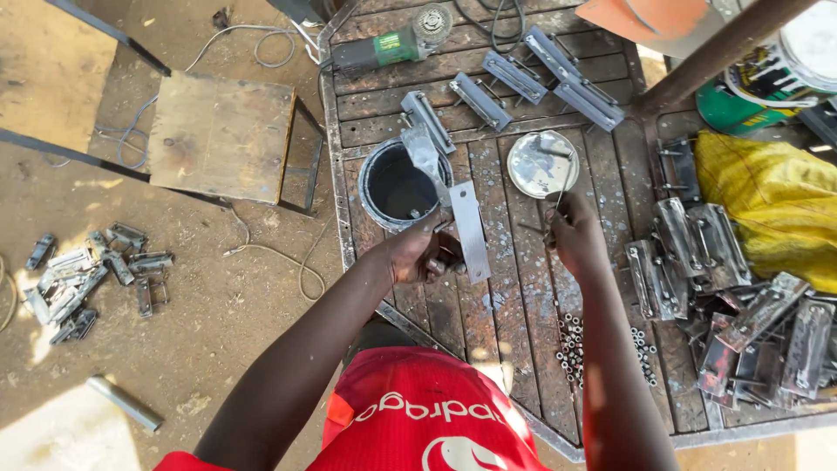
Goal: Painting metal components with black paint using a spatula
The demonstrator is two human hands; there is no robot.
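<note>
Looking straight down on a metal table [523, 288] made of slats, filling the centre and right of the frame. The left hand [418, 255] sits at the middle of the picture, fingers curled tight around the lower end of a flat grey metal plate [469, 230], which stands up at a slight tilt just right of a round paint tin [398, 186]. A paint-coated stirring strip [425, 155] leans out of that tin, rising toward the top of the frame. The right hand [575, 234] is just to the right, fingers pinched closed on a thin brush handle [565, 181] that reaches up over the tin's lid [540, 162], a shiny disc lying flat on the slats.

Across the top of the table, a row of painted grey brackets [514, 83] lies side by side, with a green angle grinder [384, 48] at the upper left corner of the table. On the right edge, a heap of bare metal brackets [732, 296] is piled beside a yellow cloth [776, 201]. Small nuts [571, 349] are scattered on the slats near the lower centre. Off the table, at the left of the frame, a wooden stool [222, 135] stands on the dirt, and more brackets [87, 275] lie on the ground at far left.
</note>
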